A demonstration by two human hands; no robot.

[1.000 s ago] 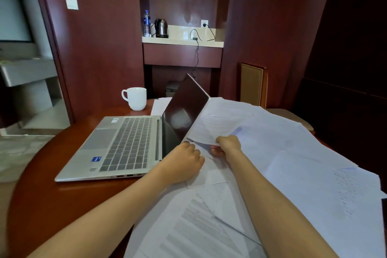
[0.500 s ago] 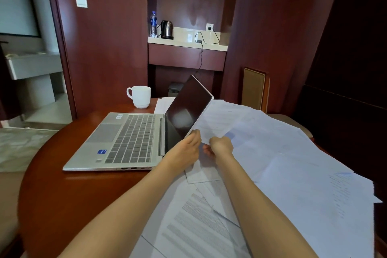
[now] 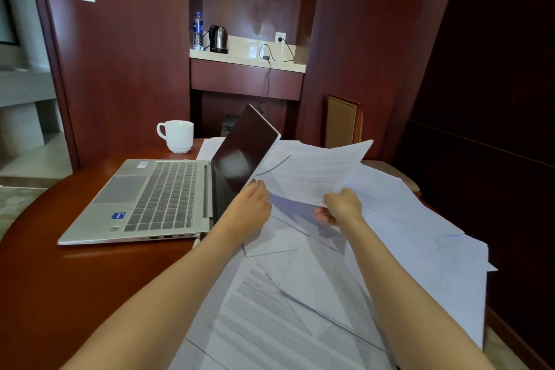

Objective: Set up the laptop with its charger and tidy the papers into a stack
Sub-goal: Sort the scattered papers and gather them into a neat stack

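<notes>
the left hand [image 3: 250,208] grips the lower left corner of a printed sheet [image 3: 315,173], fingers curled behind it, and the right hand [image 3: 341,208] pinches the lower right corner. between them the sheet is held up clear of the papers [image 3: 414,237], which lie fanned over the right half of the table [image 3: 75,294], some poking past its right edge. the left hand sits just beside the dark screen [image 3: 243,156] of the open laptop [image 3: 150,198], which rests at the table's left side with a mug [image 3: 177,136] by the far edge. the charger cable [image 3: 268,75] dangles from a shelf [image 3: 240,59] against the wall, well apart from the laptop, so that part looks undone. likely trouble: sweeping the sheet leftward could knock the tilted screen. dragging sheets together could also nudge the overhanging ones off the right edge, since nothing pins them.
</notes>
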